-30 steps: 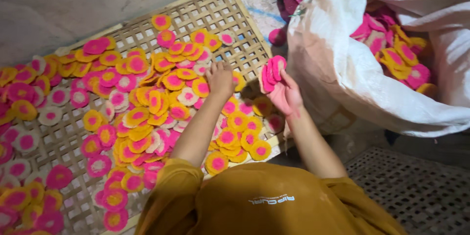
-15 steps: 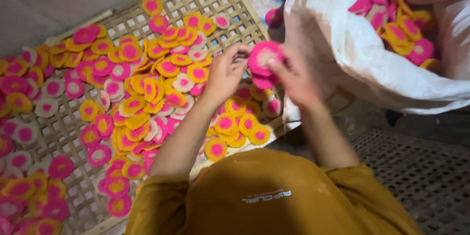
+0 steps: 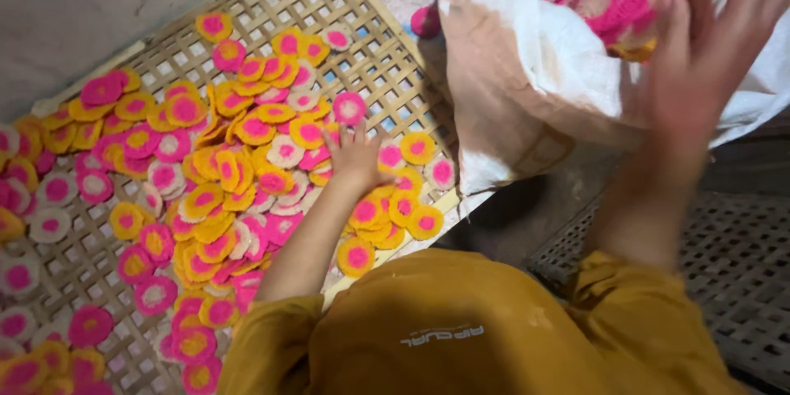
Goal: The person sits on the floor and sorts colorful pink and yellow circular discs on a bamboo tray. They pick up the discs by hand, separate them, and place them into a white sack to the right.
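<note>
Round flat discs in pink, yellow and white lie spread over a woven lattice tray. My left hand rests on the discs near the tray's right side with its fingers spread. A pink disc lies just past its fingertips. My right hand is raised at the mouth of a white sack that holds more discs. That hand is blurred, so its grip is unclear.
A grey wall or floor runs along the tray's far edge. A dark metal grating lies at the lower right under the sack. My orange shirt fills the bottom of the view.
My right hand, which held a small stack of pink discs by the tray, has swung up to the sack. My left hand has dropped flat onto the discs.
</note>
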